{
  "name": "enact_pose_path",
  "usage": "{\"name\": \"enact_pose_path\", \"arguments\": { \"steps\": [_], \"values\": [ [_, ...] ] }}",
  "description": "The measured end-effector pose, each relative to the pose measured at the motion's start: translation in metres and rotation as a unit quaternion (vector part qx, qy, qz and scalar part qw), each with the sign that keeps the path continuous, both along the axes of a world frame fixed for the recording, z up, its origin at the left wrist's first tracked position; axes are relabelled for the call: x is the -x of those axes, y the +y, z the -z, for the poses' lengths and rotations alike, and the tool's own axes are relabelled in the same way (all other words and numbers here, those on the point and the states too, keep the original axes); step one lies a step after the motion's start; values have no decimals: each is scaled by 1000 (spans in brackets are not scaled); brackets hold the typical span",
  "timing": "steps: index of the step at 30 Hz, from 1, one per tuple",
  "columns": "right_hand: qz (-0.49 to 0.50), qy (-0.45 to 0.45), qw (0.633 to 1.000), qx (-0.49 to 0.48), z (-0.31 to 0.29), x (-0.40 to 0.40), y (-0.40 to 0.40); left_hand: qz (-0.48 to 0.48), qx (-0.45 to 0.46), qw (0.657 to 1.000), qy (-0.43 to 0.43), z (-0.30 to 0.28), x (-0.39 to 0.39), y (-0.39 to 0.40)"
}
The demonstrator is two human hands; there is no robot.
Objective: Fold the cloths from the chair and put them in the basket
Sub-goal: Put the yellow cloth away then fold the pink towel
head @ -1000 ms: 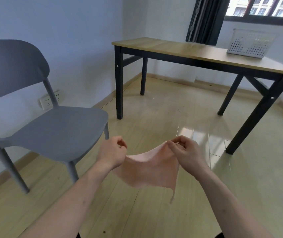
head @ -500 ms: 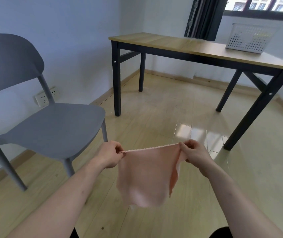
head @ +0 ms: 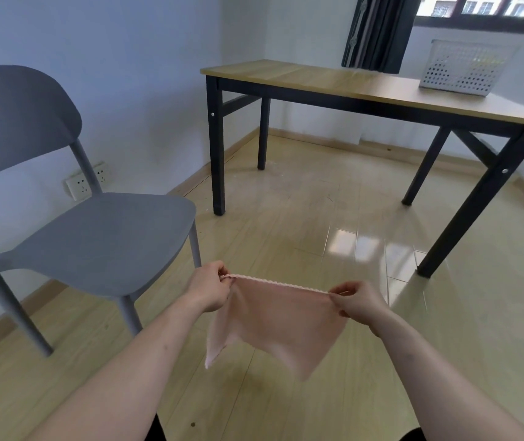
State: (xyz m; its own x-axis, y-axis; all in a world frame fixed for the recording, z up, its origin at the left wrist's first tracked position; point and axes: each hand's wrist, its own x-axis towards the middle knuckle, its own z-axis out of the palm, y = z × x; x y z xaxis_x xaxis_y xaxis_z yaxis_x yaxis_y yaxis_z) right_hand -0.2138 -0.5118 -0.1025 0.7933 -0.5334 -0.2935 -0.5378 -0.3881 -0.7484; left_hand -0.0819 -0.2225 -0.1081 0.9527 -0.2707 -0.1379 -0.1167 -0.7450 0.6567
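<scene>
Since a second ago the cloth (head: 278,323) has been drawn out from a slack bunch into a taut top edge, and both hands have spread apart. Now the left hand (head: 208,291) pinches one top corner and the right hand (head: 357,302) pinches the other, fingers curled on the hem, with the cloth hanging between them at lower centre of the frame, above the floor and clear of everything else. Its lower edge is blurred, so it may be swinging.

At left, the chair (head: 101,240) shows a bare seat; no other cloths are visible on it. At upper right, the basket (head: 464,70) stands on the tabletop (head: 334,79), well apart from the hands; I cannot tell what it holds.

By my reading, this is the start of folding: the cloth is opened flat but no fold is made yet. The next move likely calls for bringing the two corners together to halve the cloth, keeping the edges matched, then carrying it across to the basket.
</scene>
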Motion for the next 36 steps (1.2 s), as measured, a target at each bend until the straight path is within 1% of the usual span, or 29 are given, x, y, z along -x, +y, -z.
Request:
{"name": "enact_pose_path", "arguments": {
  "steps": [2,5,8,11,13,16,19,22,24,27,32,36],
  "values": [
    [-19,11,999,38,8,-5,0,-11,9,1000,-5,9,-5,-4],
    [-29,12,997,76,13,-12,-3,-18,11,999,-39,13,-8,-15],
    [6,-28,995,93,8,-20,-10,-20,30,996,-78,7,-10,-29],
    [35,-80,992,91,-5,-20,-18,-15,56,991,-124,-5,-10,-39],
    [27,-104,988,112,-11,-12,-25,-9,78,987,-142,-6,-6,-44],
    [4,-97,987,130,-6,9,-35,8,83,986,-147,4,5,-49],
    [-6,-71,989,130,24,33,-46,49,37,991,-117,29,21,-49],
    [-16,-31,994,101,64,64,-50,100,-18,994,-32,62,42,-47],
    [-32,10,995,90,93,86,-50,137,-61,988,24,88,60,-44],
    [-59,66,994,67,138,116,-50,183,-106,975,74,129,85,-38],
    [-75,139,985,62,197,148,-46,201,-145,961,121,184,121,-32],
    [-77,183,978,62,223,151,-42,205,-159,956,138,217,132,-32]
  ]
}}
